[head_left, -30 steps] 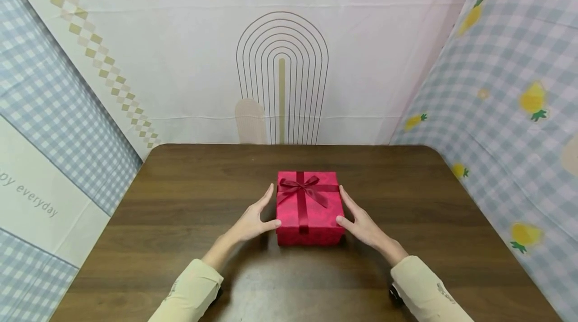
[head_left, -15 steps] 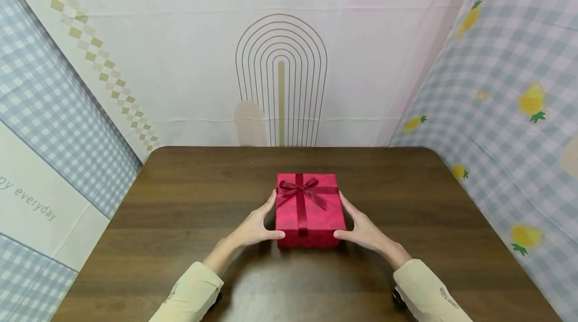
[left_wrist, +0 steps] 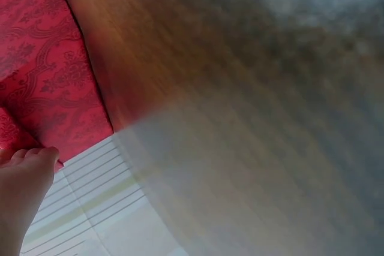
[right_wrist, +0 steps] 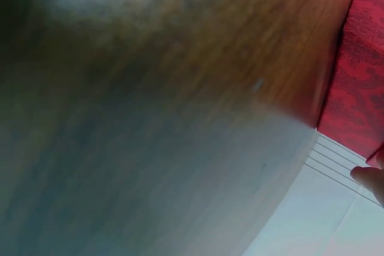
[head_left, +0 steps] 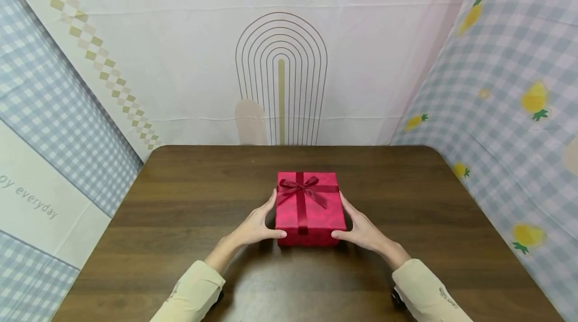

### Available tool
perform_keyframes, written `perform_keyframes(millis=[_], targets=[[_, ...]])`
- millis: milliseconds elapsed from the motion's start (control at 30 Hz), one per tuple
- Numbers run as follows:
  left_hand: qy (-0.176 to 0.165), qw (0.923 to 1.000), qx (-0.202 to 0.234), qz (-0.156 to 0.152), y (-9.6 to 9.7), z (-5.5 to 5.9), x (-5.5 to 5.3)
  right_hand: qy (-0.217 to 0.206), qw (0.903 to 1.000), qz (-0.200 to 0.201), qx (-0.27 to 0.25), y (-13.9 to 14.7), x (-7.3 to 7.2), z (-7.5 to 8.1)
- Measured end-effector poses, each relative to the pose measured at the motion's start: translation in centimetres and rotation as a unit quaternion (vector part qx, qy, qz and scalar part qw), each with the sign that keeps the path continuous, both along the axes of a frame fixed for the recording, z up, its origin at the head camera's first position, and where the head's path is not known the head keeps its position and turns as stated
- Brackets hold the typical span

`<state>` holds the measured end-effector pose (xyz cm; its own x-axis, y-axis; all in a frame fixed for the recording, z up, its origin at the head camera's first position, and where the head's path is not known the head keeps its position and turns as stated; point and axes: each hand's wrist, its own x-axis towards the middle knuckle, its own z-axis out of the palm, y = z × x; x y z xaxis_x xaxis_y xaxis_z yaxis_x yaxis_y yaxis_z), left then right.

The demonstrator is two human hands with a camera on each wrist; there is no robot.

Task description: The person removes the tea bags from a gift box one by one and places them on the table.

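Observation:
A red gift box (head_left: 311,211) with a dark red ribbon and bow (head_left: 302,189) sits on the wooden table. My left hand (head_left: 254,226) grips its left front corner, fingers along the left side and thumb across the front at the lid's lower edge. My right hand (head_left: 367,229) holds the right front corner the same way. In the left wrist view, fingertips (left_wrist: 45,155) touch the lid's edge beside the patterned box wall (left_wrist: 60,82). The right wrist view catches part of the box wall (right_wrist: 357,82) and a fingertip (right_wrist: 363,175). Most fingers are hidden behind the box sides.
Dark wood tabletop (head_left: 203,176) surrounds the box. A white printed cloth (head_left: 189,61) hangs behind the table's far edge. Blue checked cloths hang at the left (head_left: 86,91) and right (head_left: 487,76).
Both hands have closed in on the box, and the thumbs have come down from the lid's top edge onto its front. The box stands in about the same place.

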<state>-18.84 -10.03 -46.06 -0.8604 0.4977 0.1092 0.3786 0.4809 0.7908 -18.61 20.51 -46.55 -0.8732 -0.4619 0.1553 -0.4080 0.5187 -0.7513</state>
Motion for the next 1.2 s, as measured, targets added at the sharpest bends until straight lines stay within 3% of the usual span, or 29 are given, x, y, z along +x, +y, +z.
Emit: perform_keyframes(millis=[400,900,1200], targets=[[0.007,1.0000,0.000,-0.004,-0.2,0.8,-0.1,0.006,1.0000,0.004,0.002,0.1,-0.4,0.3],[0.020,0.9998,-0.002,0.002,-0.5,2.6,-0.3,0.027,0.9996,-0.002,-0.011,-0.3,-0.6,2.1],[0.032,0.9995,-0.008,-0.002,-1.9,4.3,-0.5,0.031,0.9995,0.005,-0.004,-1.6,-1.1,4.1]])
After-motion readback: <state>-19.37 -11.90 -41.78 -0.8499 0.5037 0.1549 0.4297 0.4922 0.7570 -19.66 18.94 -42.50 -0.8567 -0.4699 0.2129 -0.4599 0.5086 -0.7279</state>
